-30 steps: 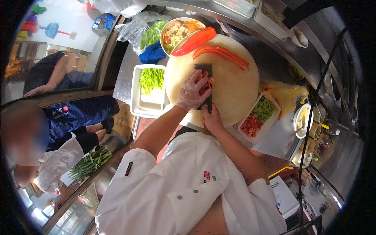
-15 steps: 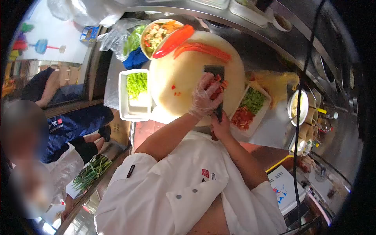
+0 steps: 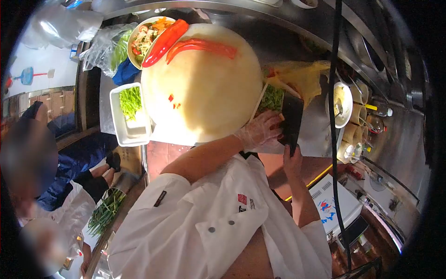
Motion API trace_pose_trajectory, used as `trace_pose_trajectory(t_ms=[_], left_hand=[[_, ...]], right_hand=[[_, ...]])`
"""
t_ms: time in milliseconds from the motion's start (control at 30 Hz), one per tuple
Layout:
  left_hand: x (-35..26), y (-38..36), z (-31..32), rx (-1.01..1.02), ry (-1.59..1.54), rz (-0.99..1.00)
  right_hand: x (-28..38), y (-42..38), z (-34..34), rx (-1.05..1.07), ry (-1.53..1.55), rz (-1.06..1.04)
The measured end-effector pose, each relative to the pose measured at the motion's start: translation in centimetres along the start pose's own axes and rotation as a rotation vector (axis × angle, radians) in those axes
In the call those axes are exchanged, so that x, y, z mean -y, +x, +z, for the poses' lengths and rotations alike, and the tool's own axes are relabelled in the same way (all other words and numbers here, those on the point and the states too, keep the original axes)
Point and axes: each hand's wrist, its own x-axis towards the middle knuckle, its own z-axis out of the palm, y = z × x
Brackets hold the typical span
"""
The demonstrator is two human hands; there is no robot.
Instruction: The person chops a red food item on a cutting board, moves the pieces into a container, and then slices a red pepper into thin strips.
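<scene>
My right hand (image 3: 292, 162) is wrapped round the handle of a cleaver (image 3: 292, 118), whose dark, broad blade tilts over the right side of a white tray (image 3: 256, 103). My left hand (image 3: 264, 129), in a clear plastic glove, lies over the tray's near part with its fingers stretched toward the blade. A small reddish bit shows by its fingertips. Chopped greens (image 3: 272, 98) fill the tray's far part; my hand hides the near contents. On the round cutting board (image 3: 218, 97) are a whole red pepper (image 3: 166, 43), a flattened red pepper piece (image 3: 202, 47) and several red scraps (image 3: 173, 102).
Left of the board stands a white container (image 3: 131, 135) with cut greens (image 3: 130, 103). A bowl of mixed vegetables (image 3: 147, 39) is behind it. At right are a white bowl (image 3: 343, 104), cups and bottles. A black cable (image 3: 335, 139) hangs in front. Other people are at left.
Both hands and the cleaver have moved right, off the board to over the tray. The chopped red pieces held against the blade have left the board. The view has shifted too.
</scene>
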Motion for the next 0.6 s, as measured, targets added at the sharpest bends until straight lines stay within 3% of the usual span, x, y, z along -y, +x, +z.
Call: trace_pose_trajectory(t_ms=[100, 200, 267, 300, 367, 467, 600], left_hand=[[0.8, -1.3, -3.5, 0.383, 0.172, -0.056], [5.1, -7.5, -6.9, 0.385, 0.213, -0.378], [5.7, -8.6, -12.3, 0.362, 0.56, -0.501], [5.3, -7.9, -16.2, 0.334, 0.898, -0.508], [7.5, -9.3, -21.9, 0.441, 0.681, -0.937], [7.6, -12.0, -26.6, 0.335, 0.656, -0.978], [7.6, -12.0, -27.7, 0.545, 0.586, -1.088]], right_hand=[[-1.3, 0.5, -0.3, 0.019, -0.022, 0.059], [-1.6, -0.1, -1.6, 0.064, -0.111, 0.078], [-1.1, -0.3, -2.0, 0.075, -0.09, 0.186], [-0.8, -0.2, -1.9, 0.076, -0.055, 0.261], [-1.1, -0.5, -2.0, 0.076, 0.006, 0.232], [3.9, -0.1, -2.7, 0.142, -0.01, 0.238], [6.8, -0.4, -1.3, 0.205, 0.176, 0.194]])
